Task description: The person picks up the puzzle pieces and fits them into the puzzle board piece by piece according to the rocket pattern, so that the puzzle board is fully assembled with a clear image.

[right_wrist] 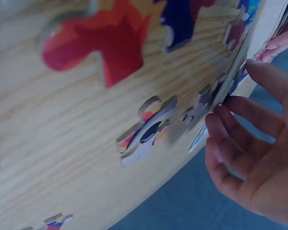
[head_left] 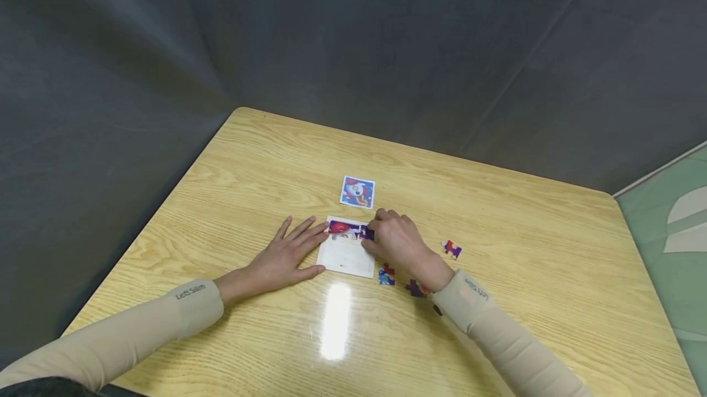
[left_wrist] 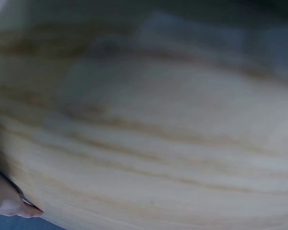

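A white puzzle board (head_left: 345, 259) lies mid-table, with joined red, white and purple pieces (head_left: 340, 227) along its far side. My left hand (head_left: 284, 257) rests flat with fingers spread, its fingertips and thumb at the board's left edge. At the far right corner, my right hand (head_left: 399, 237) pinches a dark purple puzzle piece (head_left: 366, 233) between thumb and fingers. The right wrist view shows the right hand's curled fingers (right_wrist: 228, 108) close to the board's edge, partly hiding the piece. Only a blurred table surface and a bit of hand (left_wrist: 12, 203) appear in the left wrist view.
Beyond the board lies a small square picture card (head_left: 357, 192). Loose pieces lie to the right: a red and purple piece (head_left: 452, 249), a blue and red piece (head_left: 386, 275) and a dark piece (head_left: 417, 288) beside the right wrist. A dark curtain (head_left: 353, 65) hangs behind the table.
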`<state>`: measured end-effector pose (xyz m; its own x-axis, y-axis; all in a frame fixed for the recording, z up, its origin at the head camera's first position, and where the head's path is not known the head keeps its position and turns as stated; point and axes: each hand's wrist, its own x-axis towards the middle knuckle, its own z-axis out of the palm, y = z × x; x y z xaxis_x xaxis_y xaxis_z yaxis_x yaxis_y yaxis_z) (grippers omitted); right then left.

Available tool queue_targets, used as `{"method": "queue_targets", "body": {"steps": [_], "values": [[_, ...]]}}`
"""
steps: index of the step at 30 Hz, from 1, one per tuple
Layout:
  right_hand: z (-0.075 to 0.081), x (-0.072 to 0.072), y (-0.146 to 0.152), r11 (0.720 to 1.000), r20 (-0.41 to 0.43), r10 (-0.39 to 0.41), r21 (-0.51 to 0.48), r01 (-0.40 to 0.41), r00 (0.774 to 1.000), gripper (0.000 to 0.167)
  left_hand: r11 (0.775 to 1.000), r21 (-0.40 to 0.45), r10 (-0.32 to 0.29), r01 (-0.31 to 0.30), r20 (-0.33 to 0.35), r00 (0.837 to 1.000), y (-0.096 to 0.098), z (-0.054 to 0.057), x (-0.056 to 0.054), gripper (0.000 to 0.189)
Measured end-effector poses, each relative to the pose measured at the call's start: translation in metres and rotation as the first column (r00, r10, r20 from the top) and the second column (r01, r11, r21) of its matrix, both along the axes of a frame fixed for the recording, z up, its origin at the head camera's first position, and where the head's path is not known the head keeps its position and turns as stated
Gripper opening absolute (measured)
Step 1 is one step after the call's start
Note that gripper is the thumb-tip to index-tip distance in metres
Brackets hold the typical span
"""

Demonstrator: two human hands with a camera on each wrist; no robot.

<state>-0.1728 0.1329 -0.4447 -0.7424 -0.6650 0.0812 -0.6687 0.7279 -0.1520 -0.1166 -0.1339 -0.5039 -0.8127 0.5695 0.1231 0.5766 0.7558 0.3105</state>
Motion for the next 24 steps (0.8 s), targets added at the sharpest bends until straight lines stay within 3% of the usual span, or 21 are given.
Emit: {"method": "queue_targets", "body": {"steps": [24], "values": [[0.0096, -0.0003, -0.0048, 0.994, 0.113, -0.053, 0.106, 0.041, 0.992, 0.032, 1.000, -0.010, 0.005, -0.005, 0.017, 1.000, 0.0006, 0.0008, 0.0000, 0.066]]}}
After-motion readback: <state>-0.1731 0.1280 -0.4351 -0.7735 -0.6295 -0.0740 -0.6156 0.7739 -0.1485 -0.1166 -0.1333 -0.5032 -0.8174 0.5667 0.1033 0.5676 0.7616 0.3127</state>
